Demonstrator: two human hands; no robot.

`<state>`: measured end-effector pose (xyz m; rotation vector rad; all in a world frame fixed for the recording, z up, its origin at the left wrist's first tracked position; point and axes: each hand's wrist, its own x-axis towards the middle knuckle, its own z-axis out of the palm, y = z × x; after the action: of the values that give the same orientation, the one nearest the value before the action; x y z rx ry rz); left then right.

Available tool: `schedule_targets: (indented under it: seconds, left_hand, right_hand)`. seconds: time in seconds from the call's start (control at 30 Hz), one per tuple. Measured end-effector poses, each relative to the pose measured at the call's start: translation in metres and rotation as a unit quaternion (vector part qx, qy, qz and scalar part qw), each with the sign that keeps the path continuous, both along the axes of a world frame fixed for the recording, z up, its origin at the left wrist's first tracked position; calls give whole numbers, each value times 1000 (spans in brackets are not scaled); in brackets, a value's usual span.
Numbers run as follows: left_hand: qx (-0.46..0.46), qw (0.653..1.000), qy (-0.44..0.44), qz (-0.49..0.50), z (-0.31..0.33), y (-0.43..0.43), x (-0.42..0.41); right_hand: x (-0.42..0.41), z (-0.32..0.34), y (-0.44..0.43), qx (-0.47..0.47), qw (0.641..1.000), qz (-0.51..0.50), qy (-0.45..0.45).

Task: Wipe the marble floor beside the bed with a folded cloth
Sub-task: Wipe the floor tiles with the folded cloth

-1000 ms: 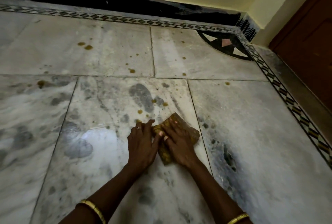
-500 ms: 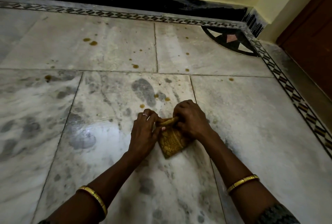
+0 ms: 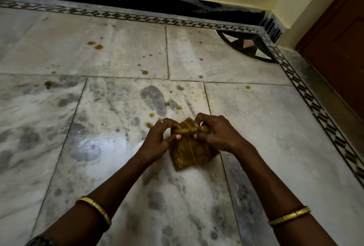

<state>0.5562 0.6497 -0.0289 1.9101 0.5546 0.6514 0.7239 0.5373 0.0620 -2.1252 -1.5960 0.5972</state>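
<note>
The folded cloth (image 3: pixel 192 153), a mustard-yellow patterned square, sits at the centre of the frame, its lower corner resting on the marble floor (image 3: pixel 256 127) and its upper edge rolled into a thin band that runs left to right. Both hands meet on that band. The left hand (image 3: pixel 159 137) pinches its left end between thumb and fingers; the right hand (image 3: pixel 218 133) is curled over the right end, gripping it. Neither hand is nearer than the other, since the cloth hangs directly between them, its rolled axis lying across the line of the forearms.

The brown spots (image 3: pixel 151 115) lie just above the hands, toward the top of the frame, with more drops (image 3: pixel 98 47) scattered in the upper left. That is probably where a wiping stroke must go, away from the body. Open floor stretches left and ahead. To the right the patterned border strip (image 3: pixel 315 105) and a wooden door (image 3: pixel 338 48) close things in; the black skirting (image 3: pixel 137 1) bounds the top.
</note>
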Motion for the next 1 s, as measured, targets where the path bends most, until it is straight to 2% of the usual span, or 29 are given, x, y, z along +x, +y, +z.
schedule_targets:
  seconds: [0.1, 0.2, 0.27, 0.3, 0.37, 0.47, 0.53, 0.63, 0.7, 0.8, 0.9, 1.0]
  left_hand:
    - [-26, 995, 40, -83, 12, 2, 1]
    - [92, 972, 172, -130, 9, 8, 5]
    - [104, 960, 217, -140, 5, 14, 2]
    - [55, 969, 200, -138, 6, 15, -3]
    - [-110, 981, 118, -111, 15, 12, -16]
    - [-304, 948, 7, -93, 31, 11, -34]
    - [-382, 921, -33, -73, 37, 12, -36]
    - [-406, 914, 29, 7, 31, 11, -28]
    - [-374, 921, 100, 44, 16, 10, -26]
    - [-327, 928, 152, 99, -6, 11, -28]
    - [-304, 926, 171, 146, -9, 10, -24]
    - [-289, 923, 177, 182, -7, 5, -21]
  right_hand:
    - [-9, 38, 0, 5, 1000, 31, -5]
    - [-13, 76, -6, 11, 998, 54, -16]
    - [-8, 101, -17, 28, 998, 50, 23]
    - [-3, 112, -25, 38, 997, 38, 51]
    - [10, 131, -41, 54, 993, 5, 108]
    - [34, 131, -58, 65, 974, -74, 203]
    - [49, 109, -56, 70, 939, -151, 302]
    - [69, 42, -48, 65, 868, -278, 406]
    - [72, -11, -45, -16, 872, -326, 364]
    - [66, -64, -38, -117, 912, -340, 195]
    - [63, -76, -27, -90, 937, -332, 68]
    - [58, -65, -24, 11, 916, -395, 66]
